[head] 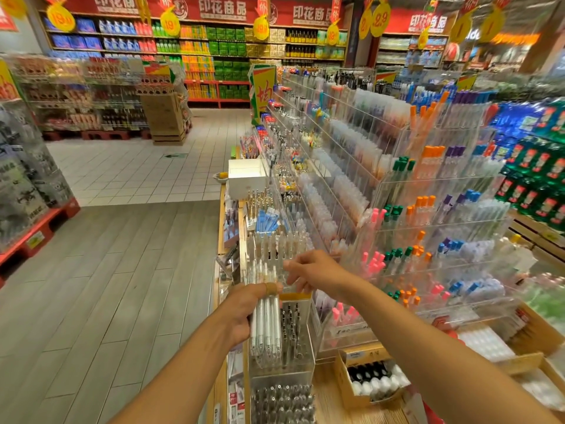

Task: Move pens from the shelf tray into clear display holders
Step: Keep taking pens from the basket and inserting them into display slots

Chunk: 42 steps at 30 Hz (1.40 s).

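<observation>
My left hand (pixel 244 313) grips a bundle of several clear, white-barrelled pens (pixel 267 324), held upright over a clear display holder (pixel 284 353) that has dark pens standing in it. My right hand (pixel 308 269) reaches in from the right and pinches the top ends of the bundle near a yellow label. Just behind stands another clear holder (pixel 275 246) with pale pens upright in its slots. Further clear holders (pixel 281 399) with metal-tipped pens sit at the near edge.
A tiered clear acrylic rack (pixel 428 209) full of coloured pens rises on the right. A cardboard box of bottles (pixel 370 381) lies on the wooden shelf below it. A white box (pixel 247 177) stands farther along. An aisle floor (pixel 122 270) lies on the left.
</observation>
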{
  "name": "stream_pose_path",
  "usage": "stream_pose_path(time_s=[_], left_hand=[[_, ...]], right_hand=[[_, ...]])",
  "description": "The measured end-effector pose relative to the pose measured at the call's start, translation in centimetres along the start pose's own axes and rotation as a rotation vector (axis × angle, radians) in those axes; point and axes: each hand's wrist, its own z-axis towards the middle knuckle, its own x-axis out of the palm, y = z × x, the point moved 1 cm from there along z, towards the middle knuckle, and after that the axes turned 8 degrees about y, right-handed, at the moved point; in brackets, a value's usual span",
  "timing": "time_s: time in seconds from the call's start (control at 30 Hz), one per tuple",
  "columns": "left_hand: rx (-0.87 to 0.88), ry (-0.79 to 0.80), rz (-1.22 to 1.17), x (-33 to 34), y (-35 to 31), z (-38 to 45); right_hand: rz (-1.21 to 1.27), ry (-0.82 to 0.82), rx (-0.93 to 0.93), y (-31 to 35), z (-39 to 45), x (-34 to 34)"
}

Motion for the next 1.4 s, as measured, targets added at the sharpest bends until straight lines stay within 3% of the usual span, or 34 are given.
stream_pose_path(time_s=[0.1,0.43,0.6,0.67,0.83,1.0,1.4], left_hand=[[0.019,0.009,0.032,0.4,0.2,0.0],[0.007,0.000,-0.024,0.8,0.4,0.0],[0.024,-0.047,-0.061,0.3,0.4,0.2],[0.016,-0.054,-0.059,0.0,0.4,0.3],[0.002,-0.055,-0.058,-0.3,0.1,0.5],[-0.001,-0.036,-0.065,-0.1,-0.3,0.3],[0.009,-0.037,-0.060,0.7,-0.1,0.0]], right_hand=[[0.044,0.070,-0.048,0.8,-0.4,1.6],[0.224,-0.070,-0.023,1.3,-1.4,-0.9],[-0.036,-0.483,-0.196,2.0,-1.1,-3.9],[-0.151,-0.556,-0.256,2.2,-0.9,-4.2],[-0.401,-0.540,-0.284,1.4,-0.3,-2.9],[-0.461,-0.462,-0.200,0.0,0.4,-2.3],[-0.568,-0.472,-0.189,0.0,0.7,-2.0]])
